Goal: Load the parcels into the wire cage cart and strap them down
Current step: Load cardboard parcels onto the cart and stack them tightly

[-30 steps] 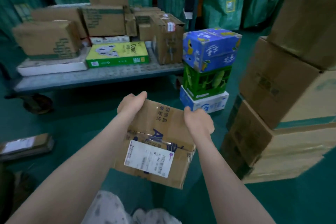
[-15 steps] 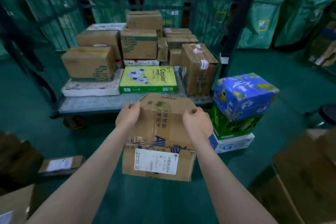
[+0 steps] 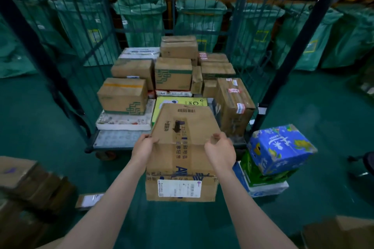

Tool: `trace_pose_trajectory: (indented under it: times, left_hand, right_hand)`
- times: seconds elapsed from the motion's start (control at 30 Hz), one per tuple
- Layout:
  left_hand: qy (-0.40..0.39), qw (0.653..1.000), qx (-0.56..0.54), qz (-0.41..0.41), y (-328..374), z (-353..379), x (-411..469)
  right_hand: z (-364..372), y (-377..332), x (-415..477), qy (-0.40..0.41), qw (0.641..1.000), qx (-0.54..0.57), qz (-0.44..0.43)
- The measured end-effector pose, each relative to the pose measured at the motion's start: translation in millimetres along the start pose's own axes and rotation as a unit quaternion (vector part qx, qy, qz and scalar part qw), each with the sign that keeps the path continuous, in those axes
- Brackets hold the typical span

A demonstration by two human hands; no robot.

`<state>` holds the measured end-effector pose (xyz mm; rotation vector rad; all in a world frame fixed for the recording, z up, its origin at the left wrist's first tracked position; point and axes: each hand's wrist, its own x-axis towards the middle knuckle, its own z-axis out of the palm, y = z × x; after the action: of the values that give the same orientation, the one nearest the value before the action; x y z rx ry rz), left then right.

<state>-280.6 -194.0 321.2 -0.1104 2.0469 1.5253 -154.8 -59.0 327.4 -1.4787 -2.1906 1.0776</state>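
Head cam: left hand [image 3: 142, 148] and right hand [image 3: 219, 150] each grip a side of the brown parcel [image 3: 182, 147], held in the air just in front of the wire cage cart [image 3: 117, 138], which has boxes on it. Blue box [image 3: 281, 147] off right.

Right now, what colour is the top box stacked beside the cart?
The top box is blue with white and yellow print; head view.
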Motion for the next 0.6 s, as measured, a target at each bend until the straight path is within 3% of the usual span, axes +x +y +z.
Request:
trace_pose_trajectory:
  times: [0.23,0.6]
  left_hand:
    - [-0.037,0.997,-0.060,-0.026,33.6,-14.9,9.3]
    - [-0.021,0.996,-0.035,-0.074,50.4,-5.4,98.1]
  right_hand:
    - [4.1,-38.4,19.1,-0.034,0.999,-0.010,0.013]
    - [48.2,-67.2,112.5,-0.103,0.993,-0.037,0.041]
